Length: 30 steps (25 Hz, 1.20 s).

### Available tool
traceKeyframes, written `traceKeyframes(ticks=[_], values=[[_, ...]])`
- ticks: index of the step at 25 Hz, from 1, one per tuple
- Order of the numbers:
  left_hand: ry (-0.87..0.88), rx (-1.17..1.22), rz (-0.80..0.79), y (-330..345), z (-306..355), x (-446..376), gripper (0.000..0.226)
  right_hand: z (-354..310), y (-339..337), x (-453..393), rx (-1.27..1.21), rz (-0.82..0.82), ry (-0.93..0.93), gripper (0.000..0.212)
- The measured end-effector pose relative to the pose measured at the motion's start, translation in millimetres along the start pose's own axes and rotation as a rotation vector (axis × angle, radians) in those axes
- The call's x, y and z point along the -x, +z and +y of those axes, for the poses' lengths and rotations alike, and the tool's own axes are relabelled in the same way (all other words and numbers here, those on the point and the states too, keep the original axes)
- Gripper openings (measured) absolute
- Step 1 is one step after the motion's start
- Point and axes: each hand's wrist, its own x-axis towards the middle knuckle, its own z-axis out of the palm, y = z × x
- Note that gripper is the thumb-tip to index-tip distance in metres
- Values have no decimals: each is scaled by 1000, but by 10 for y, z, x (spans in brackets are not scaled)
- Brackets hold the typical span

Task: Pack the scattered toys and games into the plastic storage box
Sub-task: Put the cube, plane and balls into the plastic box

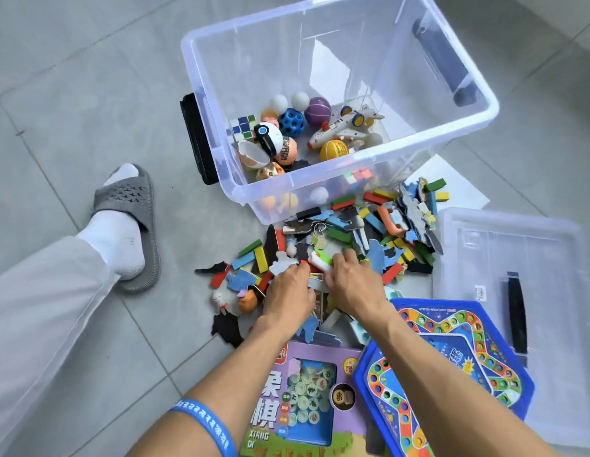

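Observation:
The clear plastic storage box (366,161) stands on the floor ahead, holding balls, a toy plane (344,128), a puzzle cube (243,127) and other small toys. In front of it lies a pile of coloured blocks and foam puzzle pieces (379,239). Both hands rest palm down on the pile's near side. My left hand (288,291) covers flat pieces, fingers curled around a pale blue piece (280,266). My right hand (351,282) has its fingers on a white and red toy (318,262). Whether either hand grips anything, I cannot tell.
A purple chess game box (307,400) and blue hexagonal board games (452,357) lie near me. The box's clear lid (524,258) lies at the right. A leg and a foot in a grey slipper (129,222) are at the left. Small figures (247,300) sit left of the pile.

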Motion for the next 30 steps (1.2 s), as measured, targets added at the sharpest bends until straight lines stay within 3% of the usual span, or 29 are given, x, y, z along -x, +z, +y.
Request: traceKeyframes(ticks=[5, 7, 9, 12, 14, 16, 19, 24, 27, 30], values=[[-81, 30, -9, -125, -102, 151, 10, 113, 114, 134, -344, 92, 136, 18], [-159, 120, 11, -185, -204, 310, 12, 109, 91, 199, -214, -13, 132, 34], [-193, 159, 17, -279, -258, 541, 12, 29, 67, 265, -46, 28, 158, 47], [-307, 208, 54, -424, -345, 858, 8, -141, 86, 244, -74, 235, 53, 41], [-439, 290, 75, -481, -510, 1065, 5, -254, 162, 219, -71, 109, -38, 45], [-584, 414, 110, -501, -698, 1221, 5, -274, 249, 199, -36, 8, 24, 37], [-678, 671, 155, -509, -825, 1319, 9, -155, 244, 233, -293, 132, 171, 6], [-542, 866, 252, -882, -359, 1167, 11, -345, -356, 888, -1200, 445, 533, 8], [-354, 953, 370, -1524, 147, 911, 23, -603, -1088, 1104, -1457, 601, 441, 13], [-195, 836, 418, -2393, 553, 546, 15, -716, -2016, 859, -1410, 427, 281, 39]])
